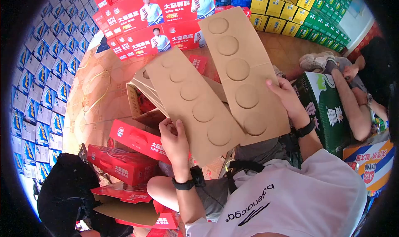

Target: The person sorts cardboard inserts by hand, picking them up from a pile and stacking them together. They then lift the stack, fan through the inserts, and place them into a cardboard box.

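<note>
My left hand (173, 141) is closed on the near left edge of a flat brown cardboard sheet (189, 91), which shows a row of several round outlines. A second sheet of the same kind (237, 68) is pinched at its right edge by my right hand (286, 97), thumb on top. Both sheets slant away from me, and their near ends meet or overlap. Under the left sheet lie more brown sheets (151, 91) and an open brown box (133, 99), partly hidden.
Red cartons (124, 164) lie at the lower left, one open (129, 210). Stacked red cartons (141, 16) stand ahead, with blue-white packs (41, 75) left and yellow (274, 8) and green boxes (328, 12) behind. A green carton (322, 108) and another person's legs (349, 99) are right.
</note>
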Tool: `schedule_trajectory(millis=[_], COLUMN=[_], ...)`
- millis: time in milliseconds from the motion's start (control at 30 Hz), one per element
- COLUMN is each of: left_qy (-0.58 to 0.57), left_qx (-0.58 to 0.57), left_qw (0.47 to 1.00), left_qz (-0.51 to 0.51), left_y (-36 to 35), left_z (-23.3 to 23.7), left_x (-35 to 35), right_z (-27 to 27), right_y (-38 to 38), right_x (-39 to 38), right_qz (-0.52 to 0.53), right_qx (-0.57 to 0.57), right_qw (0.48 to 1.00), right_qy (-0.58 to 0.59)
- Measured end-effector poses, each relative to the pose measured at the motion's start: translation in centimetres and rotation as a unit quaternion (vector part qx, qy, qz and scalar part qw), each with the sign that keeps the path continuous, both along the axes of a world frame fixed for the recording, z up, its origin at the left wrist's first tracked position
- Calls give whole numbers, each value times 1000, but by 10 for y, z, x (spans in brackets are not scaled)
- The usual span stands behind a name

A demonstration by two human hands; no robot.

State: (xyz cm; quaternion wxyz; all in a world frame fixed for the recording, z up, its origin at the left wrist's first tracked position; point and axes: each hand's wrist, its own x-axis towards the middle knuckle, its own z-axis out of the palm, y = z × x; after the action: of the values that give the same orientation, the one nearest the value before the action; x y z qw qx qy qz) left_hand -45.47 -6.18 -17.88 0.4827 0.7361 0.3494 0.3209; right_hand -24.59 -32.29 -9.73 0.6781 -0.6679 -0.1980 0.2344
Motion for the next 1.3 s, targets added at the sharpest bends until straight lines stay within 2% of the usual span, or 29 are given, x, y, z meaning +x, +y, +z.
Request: schedule_trajectory(millis=[67, 167, 233, 333, 367, 400, 433, 467, 500, 533, 567, 667, 733, 767, 800, 833, 867, 900, 1000, 1100, 1200, 1267, 1300], left_qy=[-6, -16, -21, 9, -19, -80, -172, -258, -273, -318, -305, -289, -266, -232, -199, -116, -27, 63, 321, 448, 507, 496, 495], left_qx=[17, 6, -26, 27, 86, 90, -12, -115, -178, -208, -195, -198, -171, -150, -128, -50, -59, -67, 39, 59, 14, -75, -96], left_qw=[1000, 999, 999, 999, 995, 992, 985, 957, 943, 921, 928, 936, 948, 961, 972, 992, 997, 993, 942, 892, 861, 861, 861], left_qz=[20, 28, 22, 34, 44, 46, -8, -62, -73, -84, -85, -40, 7, 9, 12, 28, 52, 75, 85, 19, 26, 84, 64], left_y=[-1, -4, -15, -22, -18, -15, -13, -12, -15, -22, -20, 4, 25, 42, 62, 82, 101, 117, 112, 142, 150, 116, 132], left_z=[-8, -10, -1, 1, -9, -11, -9, -5, 10, 30, 31, 35, 46, 39, 24, 3, -28, -60, -70, -155, -195, -127, -155], left_x=[4, 8, 10, 11, 10, 8, 3, -5, -13, -20, -24, -43, -57, -69, -84, -100, -116, -132, -134, -128, -119, -101, -111], right_z=[3, 16, 21, 22, 21, 14, 8, 12, 25, 34, 44, 48, 24, 24, 14, -5, -20, -26, -49, -38, -22, -32, -37], right_y=[-7, -6, 2, 25, 35, 46, 58, 68, 81, 92, 103, 119, 125, 122, 122, 123, 123, 120, 111, 114, 124, 127, 129], right_x=[5, 2, -7, -34, -43, -48, -53, -56, -56, -59, -63, -67, -60, -57, -47, -31, -18, -11, -3, -15, -30, -28, -26], right_qz=[-2, 9, 29, 59, 68, 100, 131, 168, 203, 223, 240, 222, 156, 152, 143, 136, 128, 152, 168, 185, 178, 172, 170], right_qx=[-23, 25, 26, 17, 14, 11, 8, -67, -139, -174, -206, -172, -109, -177, -163, -148, -132, -136, -230, -324, -415, -386, -371], right_qw=[999, 1000, 999, 998, 997, 995, 991, 982, 962, 944, 923, 897, 874, 885, 875, 865, 855, 879, 856, 810, 752, 758, 760], right_qy=[-43, 6, -4, 16, 30, 22, 15, -51, -119, -169, -220, -341, -446, -404, -432, -459, -486, -431, -432, -452, -481, -497, -506])
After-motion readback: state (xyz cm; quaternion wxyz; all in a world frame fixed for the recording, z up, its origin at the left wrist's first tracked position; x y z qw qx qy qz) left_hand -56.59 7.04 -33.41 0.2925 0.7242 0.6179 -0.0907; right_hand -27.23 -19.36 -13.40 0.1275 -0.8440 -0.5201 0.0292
